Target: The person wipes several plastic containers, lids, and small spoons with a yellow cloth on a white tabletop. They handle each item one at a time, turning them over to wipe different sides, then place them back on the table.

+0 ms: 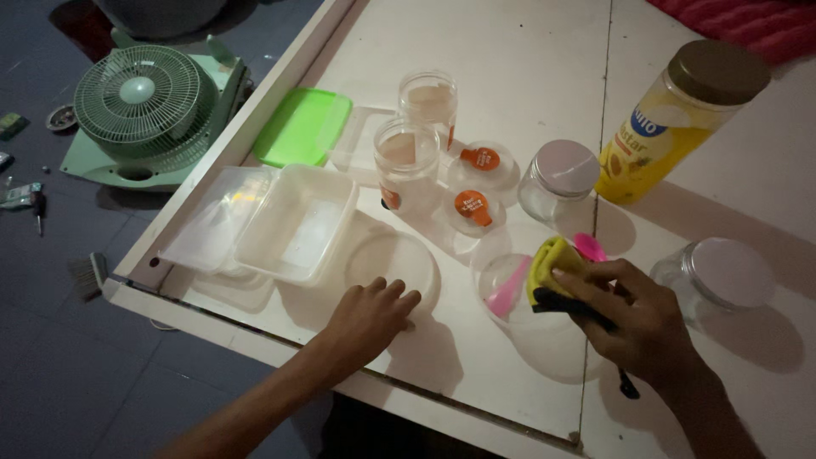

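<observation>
White table (527,76), two panels, seam running near to far at right. On it, left: clear rectangular tub (297,223), flat clear lids (217,217), green lid (303,126). Centre: two clear jars (408,161), two orange-labelled round lids (473,207). Right: yellow jar (671,127), two lidded glass jars (561,178).
</observation>
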